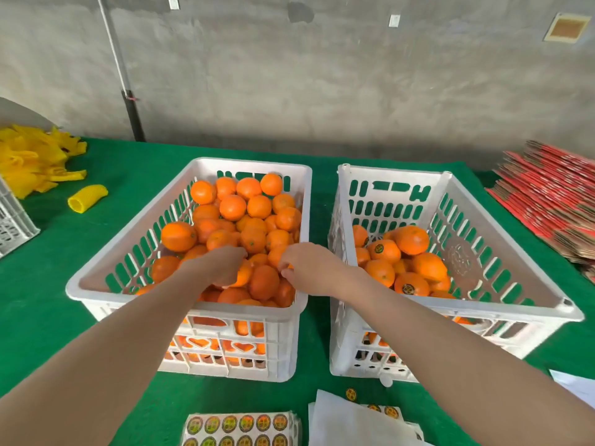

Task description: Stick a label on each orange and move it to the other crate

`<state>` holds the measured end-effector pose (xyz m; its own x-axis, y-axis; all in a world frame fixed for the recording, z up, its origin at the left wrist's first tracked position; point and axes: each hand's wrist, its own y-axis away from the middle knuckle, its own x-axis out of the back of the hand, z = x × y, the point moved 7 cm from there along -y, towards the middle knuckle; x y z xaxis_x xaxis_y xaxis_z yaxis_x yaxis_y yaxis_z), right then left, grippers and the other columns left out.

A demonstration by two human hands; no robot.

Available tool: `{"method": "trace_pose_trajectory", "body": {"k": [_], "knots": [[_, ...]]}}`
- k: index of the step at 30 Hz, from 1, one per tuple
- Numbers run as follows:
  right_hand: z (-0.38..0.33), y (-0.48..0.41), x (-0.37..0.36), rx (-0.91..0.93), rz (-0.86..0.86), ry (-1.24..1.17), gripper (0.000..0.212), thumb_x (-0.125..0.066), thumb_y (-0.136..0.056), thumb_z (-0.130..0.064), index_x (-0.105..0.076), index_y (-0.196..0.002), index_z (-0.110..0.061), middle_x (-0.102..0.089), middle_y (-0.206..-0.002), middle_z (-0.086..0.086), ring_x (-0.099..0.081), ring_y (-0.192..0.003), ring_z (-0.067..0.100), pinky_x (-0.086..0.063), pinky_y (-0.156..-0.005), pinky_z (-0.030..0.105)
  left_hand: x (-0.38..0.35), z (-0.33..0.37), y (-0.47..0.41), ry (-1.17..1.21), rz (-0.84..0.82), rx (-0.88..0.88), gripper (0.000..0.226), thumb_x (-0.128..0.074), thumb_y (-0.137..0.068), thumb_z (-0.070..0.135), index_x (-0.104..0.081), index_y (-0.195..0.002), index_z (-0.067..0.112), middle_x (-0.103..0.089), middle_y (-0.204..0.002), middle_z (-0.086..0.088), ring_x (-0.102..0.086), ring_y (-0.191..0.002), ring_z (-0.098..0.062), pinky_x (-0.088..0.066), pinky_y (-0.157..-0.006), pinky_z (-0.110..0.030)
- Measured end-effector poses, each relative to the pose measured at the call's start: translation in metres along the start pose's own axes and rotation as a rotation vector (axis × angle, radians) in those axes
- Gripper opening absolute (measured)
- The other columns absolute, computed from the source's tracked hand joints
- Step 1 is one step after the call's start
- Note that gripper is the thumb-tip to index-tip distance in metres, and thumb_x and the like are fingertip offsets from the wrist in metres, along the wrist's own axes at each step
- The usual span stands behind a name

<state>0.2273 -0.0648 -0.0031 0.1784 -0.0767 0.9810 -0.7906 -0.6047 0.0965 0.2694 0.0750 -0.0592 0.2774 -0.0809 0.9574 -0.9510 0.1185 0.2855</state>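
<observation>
Two white slotted crates stand side by side on a green cloth. The left crate is heaped with unlabelled oranges. The right crate holds fewer oranges, some with a round dark label. Both my hands are inside the left crate. My left hand curls its fingers round an orange in the heap. My right hand is just to the right of it, fingers curled and pinched together over the oranges; whether a label is between them cannot be seen. Label sheets lie at the near edge.
White backing paper and a loose label lie beside the sheets. Yellow foam nets are piled at far left, one sleeve apart. Another white crate's corner shows at left. Flat red cartons are stacked at right. A grey wall stands behind.
</observation>
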Motion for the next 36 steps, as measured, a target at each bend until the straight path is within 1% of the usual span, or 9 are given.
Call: {"method": "trace_pose_trajectory", "body": {"k": [6,12,16,18,21,23,25,30,36], "knots": [[-0.001,-0.001,0.003,-0.054,0.015,-0.112,0.030,-0.042,-0.092,-0.001,-0.066,-0.081,-0.016,-0.062,-0.099,0.008,-0.059,-0.095,0.027,-0.050,-0.081,0.032,-0.003,-0.001,-0.008,-0.046,-0.003,-0.018,0.056,-0.068,-0.080,0.012,-0.045,-0.131,0.017,-0.058,-0.114,-0.008,-0.056,-0.096,-0.024,-0.041,-0.066,-0.030],[-0.014,0.046,0.003,0.014,0.367,-0.263,0.028,-0.040,-0.099,-0.011,-0.054,-0.124,-0.009,-0.049,-0.129,0.006,-0.043,-0.119,0.017,-0.036,-0.101,0.026,0.054,-0.026,0.041,0.979,0.437,0.185,0.068,-0.081,-0.073,0.034,-0.045,-0.125,0.011,-0.057,-0.100,-0.006,-0.064,-0.088,-0.028,-0.058,-0.069,-0.042],[-0.007,0.127,-0.034,0.048,0.638,-0.426,0.017,-0.045,-0.095,-0.022,-0.057,-0.105,-0.017,-0.061,-0.095,-0.001,-0.051,-0.083,0.002,-0.041,-0.070,0.013,0.083,-0.006,0.114,1.304,0.593,-0.065,0.071,-0.084,-0.063,0.039,-0.052,-0.123,0.019,-0.065,-0.100,-0.008,-0.069,-0.074,-0.014,-0.056,-0.054,-0.025],[0.016,0.144,-0.079,-0.079,0.440,-0.459,0.018,-0.047,-0.094,-0.020,-0.061,-0.102,-0.012,-0.063,-0.090,0.002,-0.053,-0.077,0.005,-0.041,-0.067,0.016,0.084,0.014,0.144,1.296,0.545,-0.106,0.087,-0.085,-0.047,0.052,-0.053,-0.122,0.022,-0.065,-0.104,-0.007,-0.068,-0.084,-0.018,-0.057,-0.065,-0.033],[0.055,0.156,-0.158,-0.349,-0.124,-0.292,0.042,-0.046,-0.097,-0.032,-0.049,-0.132,-0.010,-0.052,-0.132,0.009,-0.049,-0.120,0.022,-0.038,-0.098,0.027,0.073,0.050,0.172,1.249,0.437,-0.102,0.086,-0.071,-0.040,0.060,-0.052,-0.118,0.029,-0.063,-0.107,-0.003,-0.064,-0.092,-0.024,-0.054,-0.076,-0.040],[0.065,0.159,-0.186,-0.426,-0.302,-0.236,0.043,-0.045,-0.094,-0.045,-0.055,-0.118,-0.011,-0.040,-0.143,0.010,-0.038,-0.130,0.025,-0.033,-0.105,0.032,0.057,0.076,0.181,1.237,0.349,-0.128,0.080,-0.072,-0.041,0.059,-0.054,-0.114,0.029,-0.065,-0.100,-0.002,-0.065,-0.085,-0.021,-0.053,-0.072,-0.037],[0.066,0.156,-0.193,-0.455,-0.287,-0.207,0.039,-0.049,-0.089,-0.052,-0.056,-0.086,-0.014,-0.045,-0.133,0.012,-0.040,-0.123,0.027,-0.036,-0.098,0.033,0.032,0.100,0.186,1.224,0.253,-0.135,0.072,-0.077,-0.046,0.052,-0.054,-0.111,0.031,-0.065,-0.096,0.001,-0.065,-0.081,-0.018,-0.052,-0.071,-0.035],[0.065,0.150,-0.186,-0.429,-0.081,-0.249,0.031,-0.059,-0.086,-0.035,-0.063,-0.103,-0.010,-0.048,-0.134,0.002,-0.044,-0.122,0.023,-0.040,-0.098,0.029,-0.054,0.142,0.178,1.323,0.003,-0.061,0.043,-0.083,-0.069,0.033,-0.057,-0.103,0.030,-0.068,-0.098,-0.004,-0.067,-0.090,-0.020,-0.053,-0.087,-0.037],[0.056,0.156,-0.143,-0.279,0.112,-0.558,0.036,-0.060,-0.091,-0.020,-0.038,-0.063,-0.025,-0.038,-0.066,-0.009,-0.039,-0.071,0.016,-0.029,-0.058,0.017,-0.122,0.151,0.165,1.602,-0.276,0.037,0.076,-0.077,-0.044,0.054,-0.065,-0.108,0.016,-0.073,-0.102,-0.006,-0.063,-0.105,-0.027,-0.045,-0.097,-0.037]]}}
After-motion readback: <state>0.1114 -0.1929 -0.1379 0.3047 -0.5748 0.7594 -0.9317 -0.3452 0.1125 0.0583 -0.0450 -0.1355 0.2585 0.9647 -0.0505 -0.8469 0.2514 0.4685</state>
